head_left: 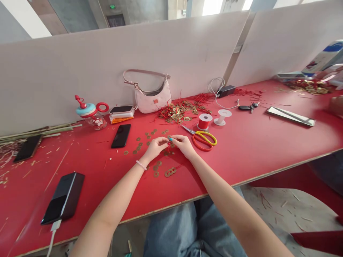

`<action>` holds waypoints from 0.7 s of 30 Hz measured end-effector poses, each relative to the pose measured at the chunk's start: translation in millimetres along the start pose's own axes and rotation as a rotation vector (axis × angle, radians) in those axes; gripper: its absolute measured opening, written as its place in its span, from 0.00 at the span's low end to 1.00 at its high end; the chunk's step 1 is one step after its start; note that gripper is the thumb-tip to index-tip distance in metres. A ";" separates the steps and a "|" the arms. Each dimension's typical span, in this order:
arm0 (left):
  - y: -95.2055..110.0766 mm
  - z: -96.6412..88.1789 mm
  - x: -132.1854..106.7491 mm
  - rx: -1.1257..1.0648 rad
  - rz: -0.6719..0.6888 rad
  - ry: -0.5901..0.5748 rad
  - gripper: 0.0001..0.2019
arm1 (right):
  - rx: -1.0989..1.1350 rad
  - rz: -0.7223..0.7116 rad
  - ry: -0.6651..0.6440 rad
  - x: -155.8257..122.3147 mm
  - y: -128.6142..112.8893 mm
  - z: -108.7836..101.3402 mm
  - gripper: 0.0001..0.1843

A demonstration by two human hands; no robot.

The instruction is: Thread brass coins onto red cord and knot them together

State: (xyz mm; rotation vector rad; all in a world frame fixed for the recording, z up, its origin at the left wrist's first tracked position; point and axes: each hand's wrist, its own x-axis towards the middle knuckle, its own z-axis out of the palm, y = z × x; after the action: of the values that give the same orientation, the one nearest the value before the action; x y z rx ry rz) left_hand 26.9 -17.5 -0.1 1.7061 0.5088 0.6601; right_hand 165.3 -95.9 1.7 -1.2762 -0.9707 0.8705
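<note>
My left hand (157, 148) and my right hand (183, 144) meet above the red table (241, 142), thumbs and forefingers pinched together. Between the fingertips is a small brass coin with a square hole, partly hidden, and a bit of red cord. Loose brass coins (156, 174) lie around my hands, some in an overlapping row (170, 172) nearer the table's front edge. To the right of my right hand rest scissors (205, 140) with red and yellow handles. A spool of red cord (204, 123) stands just behind them.
A pile of coins tied with red cord (179, 111) lies before a pink handbag (153, 98). An empty spool (222, 117), keys (249, 107), phones (121, 135), a power bank (64, 196) and a cup (93, 116) stand about. Another person's hand (336, 105) shows at the right.
</note>
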 end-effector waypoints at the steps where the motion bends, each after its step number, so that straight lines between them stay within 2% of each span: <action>1: 0.3 0.5 -0.2 0.002 -0.004 0.009 0.11 | -0.004 -0.001 -0.003 -0.3 -0.8 -0.1 0.14; 9: 2.9 2.3 -2.7 0.064 -0.004 0.173 0.10 | -0.031 -0.053 -0.034 -1.7 -3.6 0.1 0.15; 13: 3.4 2.1 -4.2 0.179 0.036 0.213 0.10 | -0.087 -0.092 0.024 -1.0 -3.2 0.8 0.15; 17: 2.5 1.5 -4.9 0.201 0.042 0.218 0.10 | -0.120 -0.070 -0.022 -1.3 -4.6 1.0 0.12; 21: 1.7 1.9 -5.0 0.092 0.034 0.178 0.12 | -0.086 -0.039 -0.016 -1.5 -6.0 0.2 0.11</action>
State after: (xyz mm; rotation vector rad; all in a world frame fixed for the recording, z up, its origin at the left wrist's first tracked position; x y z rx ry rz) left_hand 24.3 -22.5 0.5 1.7540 0.6444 0.8288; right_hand 164.5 -97.8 7.6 -1.3204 -1.0515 0.8176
